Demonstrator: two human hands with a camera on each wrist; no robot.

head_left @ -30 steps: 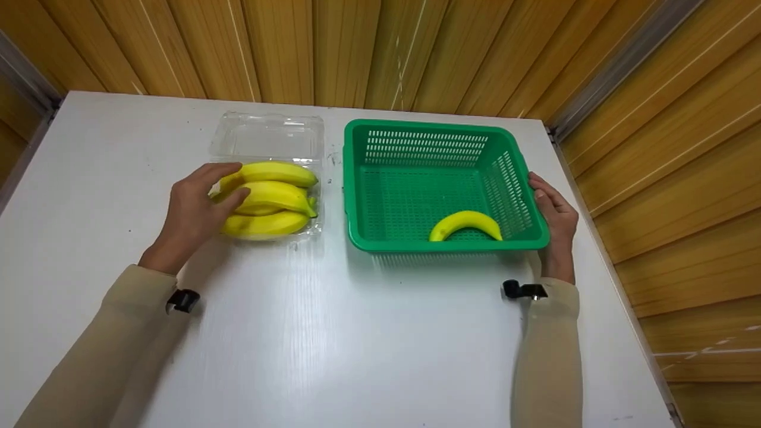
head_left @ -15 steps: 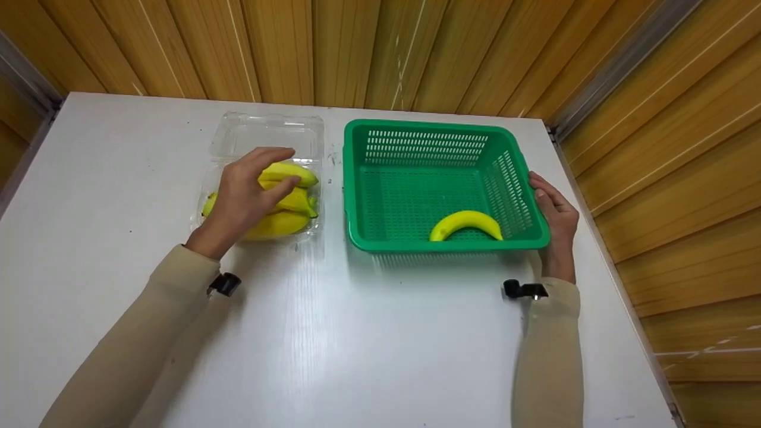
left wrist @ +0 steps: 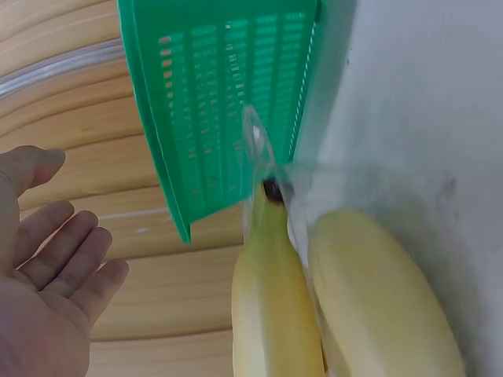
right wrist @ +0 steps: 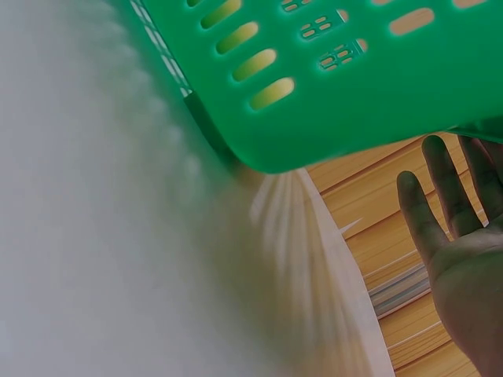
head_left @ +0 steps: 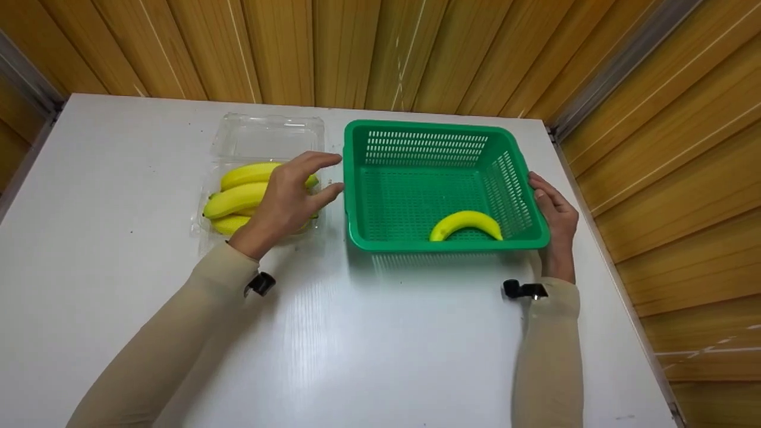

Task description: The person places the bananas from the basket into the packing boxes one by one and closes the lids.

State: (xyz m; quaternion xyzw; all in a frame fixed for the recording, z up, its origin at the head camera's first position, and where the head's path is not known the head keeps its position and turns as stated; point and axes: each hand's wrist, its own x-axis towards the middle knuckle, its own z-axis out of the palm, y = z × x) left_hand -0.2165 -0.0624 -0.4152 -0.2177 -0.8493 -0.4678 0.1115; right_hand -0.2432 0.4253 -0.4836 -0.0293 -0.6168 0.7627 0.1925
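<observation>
In the head view my left hand (head_left: 286,193) is spread between the bananas and the green plastic basket (head_left: 446,245), holding nothing. Its fingertips and thumb point at the basket's left rim, right beside it. Behind and under that hand, several yellow bananas (head_left: 235,200) lie in a clear plastic clamshell box (head_left: 267,135) with its lid folded back. The left wrist view shows the palm and fingers apart from the bananas (left wrist: 275,306). At the basket's right side, my right hand (head_left: 557,220) rests its straight fingers against the rim from outside. One banana (head_left: 467,221) lies inside the basket, near its front wall.
The white table (head_left: 357,356) carries both containers near its back edge. Wood-patterned panels (head_left: 345,53) stand behind the table and along its right side. A small black camera (head_left: 260,284) is worn on my left wrist, another black camera (head_left: 524,289) on my right.
My left hand has moved right across the bananas to the basket's left rim, its fingers still spread. My right hand, the basket and the bananas have stayed put.
</observation>
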